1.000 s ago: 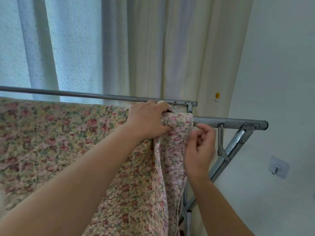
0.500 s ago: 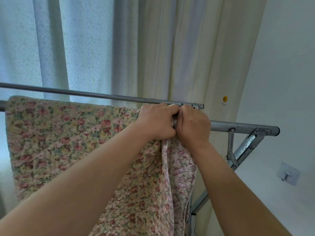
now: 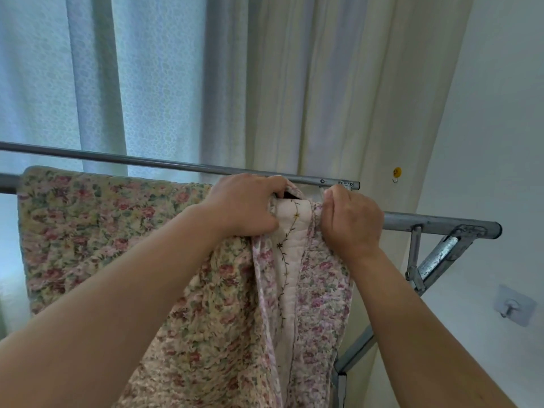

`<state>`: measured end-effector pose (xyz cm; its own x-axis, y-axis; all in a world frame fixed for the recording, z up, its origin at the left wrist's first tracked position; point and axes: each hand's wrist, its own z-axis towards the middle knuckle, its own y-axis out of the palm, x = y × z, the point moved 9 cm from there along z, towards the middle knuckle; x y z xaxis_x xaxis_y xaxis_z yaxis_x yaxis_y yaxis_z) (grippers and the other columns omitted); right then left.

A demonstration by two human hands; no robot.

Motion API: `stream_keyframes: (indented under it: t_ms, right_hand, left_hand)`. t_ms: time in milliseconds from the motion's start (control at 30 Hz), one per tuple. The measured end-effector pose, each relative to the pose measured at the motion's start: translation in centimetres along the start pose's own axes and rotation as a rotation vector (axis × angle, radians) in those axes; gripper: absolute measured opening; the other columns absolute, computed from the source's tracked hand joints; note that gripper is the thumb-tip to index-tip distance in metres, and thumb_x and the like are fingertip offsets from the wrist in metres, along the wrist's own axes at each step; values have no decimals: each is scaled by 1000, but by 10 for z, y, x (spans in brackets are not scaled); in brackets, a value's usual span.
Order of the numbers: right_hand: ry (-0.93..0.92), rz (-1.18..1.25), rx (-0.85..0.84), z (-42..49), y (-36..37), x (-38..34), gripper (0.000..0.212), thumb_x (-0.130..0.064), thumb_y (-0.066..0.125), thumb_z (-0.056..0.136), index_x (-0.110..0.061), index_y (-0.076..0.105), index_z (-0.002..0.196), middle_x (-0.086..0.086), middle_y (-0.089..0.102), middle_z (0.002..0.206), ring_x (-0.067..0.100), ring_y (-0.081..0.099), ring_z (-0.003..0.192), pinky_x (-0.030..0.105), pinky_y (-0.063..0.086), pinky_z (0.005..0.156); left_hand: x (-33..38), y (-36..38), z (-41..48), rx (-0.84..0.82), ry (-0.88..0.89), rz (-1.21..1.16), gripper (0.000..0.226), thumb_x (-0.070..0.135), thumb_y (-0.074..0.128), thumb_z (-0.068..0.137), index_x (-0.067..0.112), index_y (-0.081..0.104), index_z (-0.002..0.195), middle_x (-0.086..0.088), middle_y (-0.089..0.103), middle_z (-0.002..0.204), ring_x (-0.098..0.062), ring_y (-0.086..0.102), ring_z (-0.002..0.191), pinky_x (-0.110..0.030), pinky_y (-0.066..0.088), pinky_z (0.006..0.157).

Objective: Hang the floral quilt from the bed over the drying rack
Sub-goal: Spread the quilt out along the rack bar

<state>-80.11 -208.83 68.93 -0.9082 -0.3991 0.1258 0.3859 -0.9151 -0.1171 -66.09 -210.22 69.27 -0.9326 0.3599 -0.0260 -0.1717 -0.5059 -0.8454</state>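
Note:
The floral quilt [image 3: 97, 231] hangs over the near bar of the grey metal drying rack [image 3: 435, 223], spread flat on the left and bunched in folds at its right end. My left hand [image 3: 247, 204] grips the quilt's top edge at the bar. My right hand [image 3: 350, 222] grips the fold just to the right, a hand's width away. Between them the pale embroidered underside [image 3: 290, 231] of the quilt shows. The bar under the quilt is hidden.
A second, thinner rack bar [image 3: 147, 160] runs behind the quilt. The rack's folding strut [image 3: 435, 257] slants down at the right. Pale curtains [image 3: 265, 83] hang behind. On the white wall are a yellow hook [image 3: 396, 172] and a clear adhesive hook [image 3: 513, 307].
My hands, pressed together on the quilt's top edge half a second ago, have moved apart, opening the fold and showing the pale underside. A second ago my right hand was off the bar.

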Motion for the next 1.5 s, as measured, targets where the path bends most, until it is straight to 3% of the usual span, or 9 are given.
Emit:
stream_keyframes:
  t_ms: [167, 233, 333, 467, 600, 733, 1267, 1400, 1500]
  right_hand:
    - [2, -7, 9, -1, -1, 1, 32, -16, 36, 87, -6, 46, 59, 8, 43, 42, 15, 23, 42, 24, 16, 46]
    - [3, -9, 2, 0, 0, 2, 32, -17, 35, 87, -6, 46, 59, 7, 43, 42, 15, 23, 42, 24, 17, 47]
    - [23, 2, -34, -1, 2, 3, 33, -18, 33, 88, -5, 48, 61, 6, 44, 44, 15, 26, 42, 24, 18, 47]
    - [79, -10, -62, -1, -1, 2, 30, -17, 34, 86, -6, 50, 63, 7, 46, 47, 16, 30, 46, 27, 21, 49]
    - [-1, -39, -100, 7, 6, -35, 31, -18, 38, 85, -9, 50, 58, 9, 52, 51, 23, 40, 50, 29, 24, 54]
    - [23, -35, -112, 12, 22, -74, 33, -21, 46, 88, -11, 53, 57, 8, 56, 52, 27, 48, 45, 28, 22, 51]
    - [-3, -91, -121, 11, 28, -77, 42, -26, 35, 91, -11, 52, 56, 7, 52, 48, 26, 46, 42, 29, 22, 48]
    - [-10, -75, -119, 10, 29, -73, 43, -25, 32, 91, -10, 50, 55, 8, 50, 46, 26, 44, 40, 28, 23, 46]
    - [-16, -81, -118, 9, 29, -70, 44, -24, 31, 90, -10, 50, 54, 7, 47, 45, 24, 40, 39, 27, 22, 46]
  left_hand:
    - [-24, -7, -13, 24, 1, -13, 45, 40, 57, 62, 37, 46, 106, 4, 64, 99, -17, 44, 76, -31, 32, 63]
    - [-34, -9, -18, 29, -23, 6, 49, 42, 55, 62, 37, 45, 109, 4, 63, 106, -23, 51, 88, -39, 39, 78]
    - [-38, -8, -20, 31, -60, 25, 48, 40, 55, 64, 35, 42, 110, 2, 64, 102, -28, 53, 100, -54, 26, 97]
    - [-28, -8, -18, 69, -39, 57, 45, 33, 55, 67, 31, 42, 110, -2, 63, 91, -27, 55, 88, -36, 26, 72]
    - [-32, -8, -17, 62, -43, 19, 43, 31, 55, 68, 34, 42, 109, -1, 64, 93, -23, 48, 80, -35, 24, 72]
    - [-32, -10, -17, 97, -47, -6, 42, 31, 55, 65, 36, 44, 105, 1, 65, 95, -26, 55, 89, -37, 27, 74]
    - [-33, -19, -15, 184, 91, 26, 41, 49, 50, 70, 31, 48, 107, -1, 66, 89, -27, 57, 80, -31, 28, 64]
    - [-38, -17, -15, 134, 99, 52, 42, 48, 50, 71, 31, 45, 110, 10, 39, 59, -21, 41, 65, -31, 29, 62]
    - [-46, -19, -17, 134, 107, 71, 42, 49, 50, 73, 30, 43, 110, 13, 30, 57, -20, 37, 64, -32, 26, 61]
